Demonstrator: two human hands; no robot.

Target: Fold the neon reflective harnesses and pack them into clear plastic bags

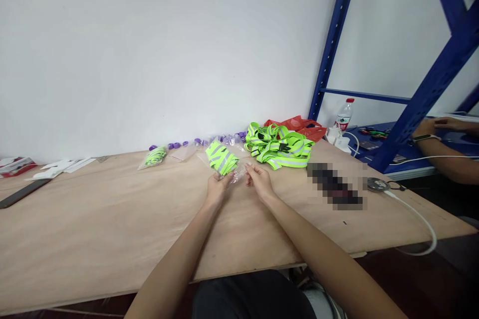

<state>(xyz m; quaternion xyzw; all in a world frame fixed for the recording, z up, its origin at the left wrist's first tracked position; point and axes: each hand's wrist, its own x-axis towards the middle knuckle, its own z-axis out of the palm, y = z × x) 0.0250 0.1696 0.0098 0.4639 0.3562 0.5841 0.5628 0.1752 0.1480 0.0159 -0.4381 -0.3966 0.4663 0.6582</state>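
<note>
My left hand (pixel 218 189) is closed on a folded neon-green reflective strap (pixel 221 158) with silver stripes. Thumb and fingers of my right hand (pixel 259 182) pinch a clear plastic bag (pixel 238 173) just to the right of it. Whether the strap lies partly inside this bag I cannot tell. Behind my right hand is a loose, tangled pile of the same green straps (pixel 279 147), with black buckles among them. A packed bag of green strap (pixel 153 156) rests to the left, near the wall.
Flat clear bags (pixel 184 152) and several purple round pieces (pixel 197 141) line the wall. A red plastic bag (pixel 299 124), a water bottle (pixel 344 114) and a cabled round device (pixel 377 184) are rightward. Beyond the blue rack post (pixel 422 79) another person's forearm (pixel 441 154) shows.
</note>
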